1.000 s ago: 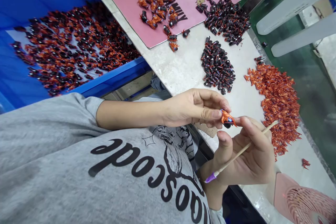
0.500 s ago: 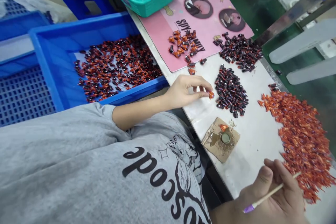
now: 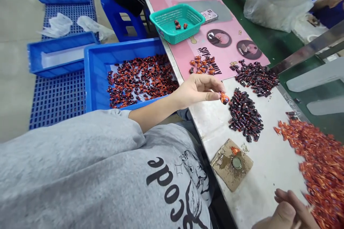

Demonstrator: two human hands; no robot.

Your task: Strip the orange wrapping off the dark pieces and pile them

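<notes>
pinched in the left hand (image 3: 197, 91), an orange-and-black piece (image 3: 224, 98), partly covered, sits just beside the dark pile (image 3: 245, 114); contact is unclear. the right hand (image 3: 287, 216), well apart from that pile, is cut off; its grip cannot be told. near the pile lies a cardboard square (image 3: 231, 177); apart from it, an orange heap (image 3: 322, 164) leaves view.

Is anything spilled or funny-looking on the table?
Yes: on the white table, a square brown cardboard piece has a dark, wet-looking stain beside a round greenish cap. It looks odd because liquid seems to have spread.
</notes>
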